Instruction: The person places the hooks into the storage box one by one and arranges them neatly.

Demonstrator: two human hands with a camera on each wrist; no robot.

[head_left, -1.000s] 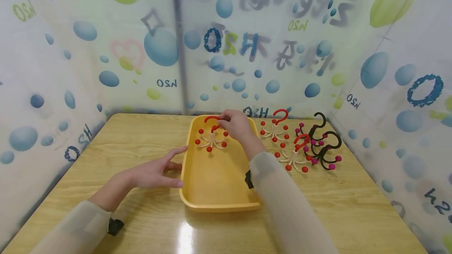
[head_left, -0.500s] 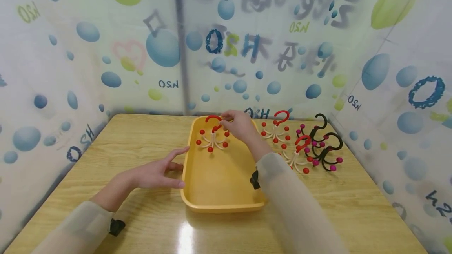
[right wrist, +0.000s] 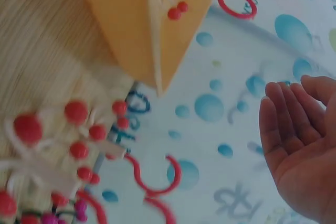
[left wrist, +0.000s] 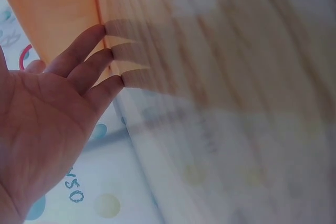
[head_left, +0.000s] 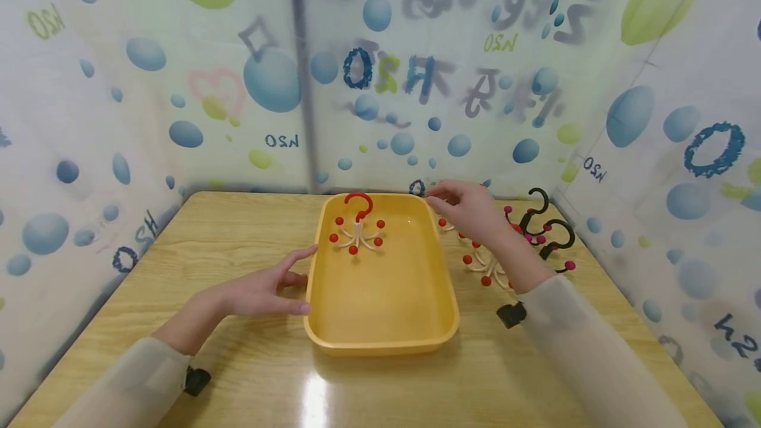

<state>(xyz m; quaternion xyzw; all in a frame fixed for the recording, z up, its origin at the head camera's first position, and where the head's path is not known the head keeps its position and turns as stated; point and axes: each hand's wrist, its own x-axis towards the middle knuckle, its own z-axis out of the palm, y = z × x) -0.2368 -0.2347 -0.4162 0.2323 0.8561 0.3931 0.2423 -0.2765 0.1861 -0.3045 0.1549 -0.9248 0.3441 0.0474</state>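
A yellow tray [head_left: 380,350] stands on the table, holding one white multi-armed hanger [head_left: 358,231] with a red hook and red ball tips near its far left corner. My left hand [head_left: 255,292] lies along the tray's left side, thumb and fingertips right at the wall; its fingers are extended in the left wrist view. Past the tray's far right corner, my right hand [head_left: 472,213] is raised above the table, fingers loosely bent and nothing between them. Beneath it are two more white-and-red hangers, one of them plainer in the right wrist view [right wrist: 110,148] and partly covered in the head view.
Two black hangers [head_left: 559,236] with magenta ball tips stand at the right, close beside the white ones. The wooden table [head_left: 238,230] ends at a wall [head_left: 238,150] of patterned sheeting at the back and sides.
My right hand has let go of the hanger in the tray and moved right, out over the tray's far right corner. The hanger stays upright there. My left hand has not moved.
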